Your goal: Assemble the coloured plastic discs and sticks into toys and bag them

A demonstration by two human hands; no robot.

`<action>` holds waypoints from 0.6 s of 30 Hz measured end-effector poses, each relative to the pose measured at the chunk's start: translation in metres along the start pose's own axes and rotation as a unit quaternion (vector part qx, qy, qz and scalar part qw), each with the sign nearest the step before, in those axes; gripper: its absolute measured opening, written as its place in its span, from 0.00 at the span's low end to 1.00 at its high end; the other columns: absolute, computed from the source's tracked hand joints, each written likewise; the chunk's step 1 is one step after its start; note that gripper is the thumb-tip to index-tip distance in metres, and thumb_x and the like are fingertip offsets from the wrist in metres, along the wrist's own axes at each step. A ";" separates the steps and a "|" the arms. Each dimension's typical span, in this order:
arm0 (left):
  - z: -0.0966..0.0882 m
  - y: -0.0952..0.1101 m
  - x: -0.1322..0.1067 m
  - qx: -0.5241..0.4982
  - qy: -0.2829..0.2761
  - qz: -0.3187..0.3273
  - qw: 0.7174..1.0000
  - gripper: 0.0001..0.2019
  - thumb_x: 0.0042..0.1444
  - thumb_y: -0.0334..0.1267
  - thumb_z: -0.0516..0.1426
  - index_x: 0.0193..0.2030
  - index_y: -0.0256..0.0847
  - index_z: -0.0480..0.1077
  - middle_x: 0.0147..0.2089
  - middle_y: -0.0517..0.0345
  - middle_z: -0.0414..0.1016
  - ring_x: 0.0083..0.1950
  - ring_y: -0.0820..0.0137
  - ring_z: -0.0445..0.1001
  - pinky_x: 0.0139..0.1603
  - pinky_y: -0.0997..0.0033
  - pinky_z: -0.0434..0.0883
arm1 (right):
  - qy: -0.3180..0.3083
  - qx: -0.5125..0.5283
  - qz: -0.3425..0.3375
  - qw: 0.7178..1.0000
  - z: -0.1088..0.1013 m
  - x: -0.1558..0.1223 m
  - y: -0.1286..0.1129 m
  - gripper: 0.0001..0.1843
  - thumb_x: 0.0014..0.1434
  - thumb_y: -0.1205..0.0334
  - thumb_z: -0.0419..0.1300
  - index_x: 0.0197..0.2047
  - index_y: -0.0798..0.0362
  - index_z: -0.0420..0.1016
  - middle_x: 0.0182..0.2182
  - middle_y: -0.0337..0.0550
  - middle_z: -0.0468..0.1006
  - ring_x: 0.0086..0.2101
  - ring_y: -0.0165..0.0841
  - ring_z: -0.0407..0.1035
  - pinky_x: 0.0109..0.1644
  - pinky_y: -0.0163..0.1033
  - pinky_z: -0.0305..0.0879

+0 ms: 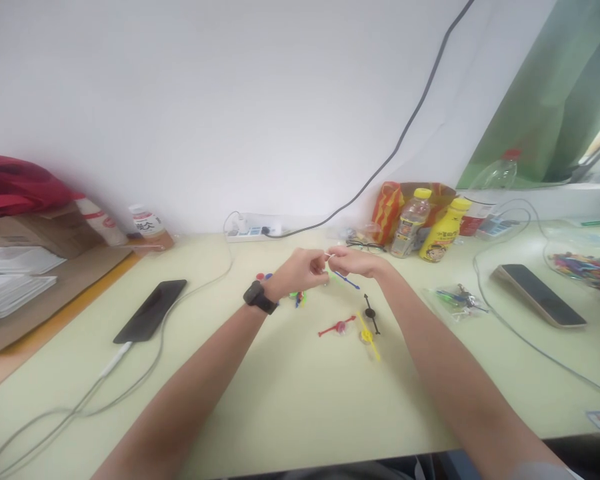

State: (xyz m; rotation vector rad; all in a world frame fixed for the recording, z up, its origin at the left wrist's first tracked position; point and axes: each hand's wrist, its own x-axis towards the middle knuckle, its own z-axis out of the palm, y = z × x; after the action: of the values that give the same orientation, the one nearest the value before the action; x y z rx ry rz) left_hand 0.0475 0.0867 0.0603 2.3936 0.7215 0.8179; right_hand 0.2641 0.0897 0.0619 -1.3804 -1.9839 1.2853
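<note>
Left hand [300,272] and right hand [356,262] close together above tabletop [260,407], fingertips nearly meeting. Grip on both sides: pinched on thin white piece [329,256], in the air between the fingertips; too small and blurred to tell exact shape. Black smartwatch [260,297] on left wrist.

Just below right hand, flat on tabletop: blue arrow spinner [349,281], partly hidden. Nearer the body, between the forearms, in a loose group: red arrow spinner [341,327] to the left, yellow arrow spinner [367,336] and black arrow spinner [371,313] beside it. Small coloured pieces [299,300] by left wrist, partly covered.

Right of right forearm: clear bag of arrow parts [457,301], then dark-screened device [543,292], then bag of coloured beads [585,267]. Far left: black phone [151,311], flat, with white cable plugged in. Along the wall: power strip [253,232], eyeglasses [365,246], clear bottle with yellow cap [410,225], yellow bottle [444,232].
</note>
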 end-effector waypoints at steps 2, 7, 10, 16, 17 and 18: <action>0.002 -0.003 -0.002 0.002 -0.036 -0.005 0.999 0.04 0.53 0.34 0.63 0.31 0.39 0.71 0.30 0.59 0.77 0.31 0.70 0.75 0.33 0.73 0.69 | 0.038 -0.110 0.041 0.992 -0.002 0.001 0.002 0.12 0.63 0.64 0.54 0.50 0.52 0.71 0.37 0.42 0.77 0.32 0.30 0.69 0.33 0.32 0.63; 0.010 -0.010 -0.005 0.026 -0.154 0.007 0.988 0.05 0.50 0.35 0.67 0.34 0.40 0.79 0.35 0.57 0.81 0.37 0.66 0.78 0.38 0.71 0.70 | 0.062 -0.260 0.098 0.959 -0.012 0.003 0.012 0.12 0.56 0.67 0.63 0.46 0.55 0.78 0.47 0.51 0.81 0.44 0.39 0.74 0.39 0.34 0.66; 0.007 -0.014 -0.006 0.064 -0.178 -0.010 0.982 0.06 0.48 0.36 0.68 0.34 0.43 0.82 0.35 0.56 0.81 0.39 0.64 0.78 0.37 0.69 0.69 | 0.046 -0.287 0.106 0.951 -0.021 -0.001 0.014 0.11 0.53 0.67 0.67 0.42 0.53 0.80 0.46 0.50 0.82 0.44 0.41 0.74 0.37 0.35 0.65; -0.006 -0.025 -0.009 0.111 -0.160 -0.006 0.981 0.05 0.48 0.37 0.68 0.34 0.45 0.82 0.38 0.54 0.81 0.46 0.58 0.76 0.43 0.65 0.70 | 0.012 -0.300 0.103 0.948 -0.041 -0.027 -0.003 0.10 0.48 0.72 0.67 0.35 0.50 0.82 0.44 0.47 0.82 0.41 0.42 0.75 0.34 0.37 0.65; -0.007 -0.026 -0.009 0.117 -0.150 0.000 0.982 0.08 0.48 0.38 0.68 0.37 0.45 0.82 0.41 0.54 0.81 0.48 0.57 0.75 0.46 0.64 0.70 | -0.007 -0.299 0.096 0.949 -0.043 -0.033 -0.008 0.12 0.47 0.73 0.66 0.35 0.49 0.83 0.44 0.45 0.82 0.41 0.42 0.75 0.34 0.37 0.64; -0.008 -0.028 -0.010 0.124 -0.141 0.003 0.982 0.11 0.48 0.39 0.68 0.41 0.46 0.82 0.43 0.53 0.80 0.50 0.56 0.74 0.48 0.63 0.70 | -0.033 -0.295 0.085 0.951 -0.043 -0.038 -0.012 0.13 0.46 0.73 0.66 0.35 0.48 0.83 0.43 0.44 0.82 0.41 0.41 0.75 0.33 0.37 0.64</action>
State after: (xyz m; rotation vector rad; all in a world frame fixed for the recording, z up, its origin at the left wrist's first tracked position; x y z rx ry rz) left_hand 0.0264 0.1033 0.0449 2.6609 0.7342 0.3945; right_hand 0.3062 0.0742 0.1003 -1.8247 -2.4654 0.8304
